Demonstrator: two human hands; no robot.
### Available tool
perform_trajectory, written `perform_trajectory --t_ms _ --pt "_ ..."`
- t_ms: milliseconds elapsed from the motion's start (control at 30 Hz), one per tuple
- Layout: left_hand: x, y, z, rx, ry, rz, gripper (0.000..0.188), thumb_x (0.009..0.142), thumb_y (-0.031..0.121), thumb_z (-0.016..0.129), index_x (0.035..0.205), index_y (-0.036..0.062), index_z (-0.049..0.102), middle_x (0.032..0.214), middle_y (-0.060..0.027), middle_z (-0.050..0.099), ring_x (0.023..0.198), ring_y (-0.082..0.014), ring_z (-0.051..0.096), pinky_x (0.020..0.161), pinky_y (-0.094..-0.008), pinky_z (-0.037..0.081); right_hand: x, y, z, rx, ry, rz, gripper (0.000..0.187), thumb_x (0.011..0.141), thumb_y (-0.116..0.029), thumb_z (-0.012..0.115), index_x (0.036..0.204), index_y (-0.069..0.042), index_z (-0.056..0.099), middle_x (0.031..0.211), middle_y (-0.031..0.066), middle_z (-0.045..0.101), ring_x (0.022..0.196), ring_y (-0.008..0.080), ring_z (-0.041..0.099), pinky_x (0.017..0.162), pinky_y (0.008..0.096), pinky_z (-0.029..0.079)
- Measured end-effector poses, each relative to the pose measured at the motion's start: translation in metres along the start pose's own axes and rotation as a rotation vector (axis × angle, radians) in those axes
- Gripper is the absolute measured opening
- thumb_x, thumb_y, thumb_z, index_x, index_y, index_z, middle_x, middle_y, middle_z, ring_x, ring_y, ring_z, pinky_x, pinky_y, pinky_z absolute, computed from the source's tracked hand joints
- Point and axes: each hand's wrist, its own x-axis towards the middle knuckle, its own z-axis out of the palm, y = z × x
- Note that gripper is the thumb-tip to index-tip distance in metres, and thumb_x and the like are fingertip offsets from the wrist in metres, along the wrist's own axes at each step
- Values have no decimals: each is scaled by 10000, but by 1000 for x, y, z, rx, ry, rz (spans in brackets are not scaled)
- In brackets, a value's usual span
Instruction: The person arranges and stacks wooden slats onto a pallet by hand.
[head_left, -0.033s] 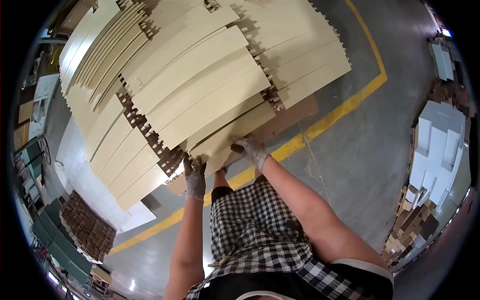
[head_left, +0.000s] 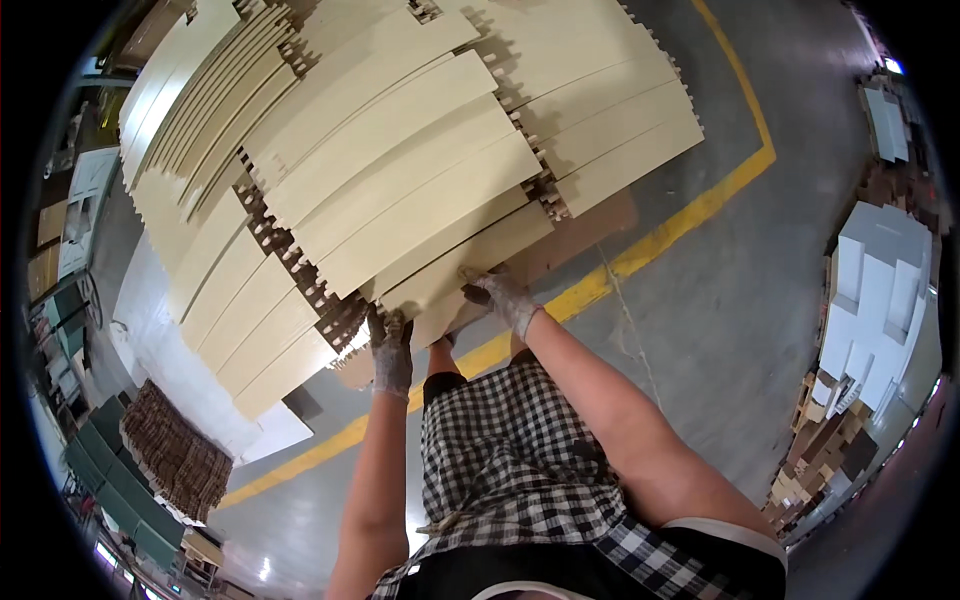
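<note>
A long cream board [head_left: 480,250] with a smooth face lies at the near edge of a wide stack of similar boards. My left hand [head_left: 390,350], in a thin greyish glove with dark fingertips, is closed on the board's near left corner. Further right, my right hand [head_left: 503,300], gloved the same way, grips the near edge with its fingers curled against it. Part of the fingers on both hands is hidden at the board's edge. Another cream board [head_left: 430,185] lies just beyond, with small peg-like notches along its end.
Yellow floor lines [head_left: 690,215] run round the stack. At the left lie a white sheet [head_left: 185,345] and a pile of brown cardboard pieces [head_left: 175,450]. Pale grey panels [head_left: 870,290] stand at the right, with brown blocks [head_left: 825,440] nearer me.
</note>
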Motion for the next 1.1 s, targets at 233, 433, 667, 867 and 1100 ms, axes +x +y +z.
perform_trajectory --t_ms 233,433,667,867,1100 --pt "16 -24 6 25 -10 161 532 893 19 600 1378 30 382 1320 -112 497 1193 -237 505 964 -323 468 12 -7 -11 114 149 159 333 803 -229 768 1069 -124 597 863 11 628 746 136 610 652 294 541" --pt "17 -14 11 172 24 179 345 872 1 570 1213 57 559 1131 -158 602 1077 -322 566 927 -391 484 7 -20 -20 174 239 -170 385 819 -225 747 1151 -202 555 988 -15 602 829 124 595 647 288 528" --pt "12 -20 0 722 3 295 447 857 25 594 1295 72 518 1297 -162 516 1207 -324 482 993 -387 427 16 -24 -32 73 275 -119 380 844 -258 708 1179 -226 532 1011 -10 592 849 162 602 679 351 513" --pt "17 -31 -8 927 -95 680 482 886 93 614 1331 51 434 1257 -134 548 1147 -243 543 942 -343 475 9 -35 -38 161 119 -161 483 874 -137 658 1314 -93 465 1159 61 554 974 228 589 762 347 556" --pt "19 -35 -4 982 -184 426 620 831 63 650 1394 57 392 1398 -111 455 1264 -242 457 1098 -394 357 9 -36 -30 328 151 -43 358 938 -249 586 1260 -104 529 1214 108 582 1104 284 559 929 431 490"
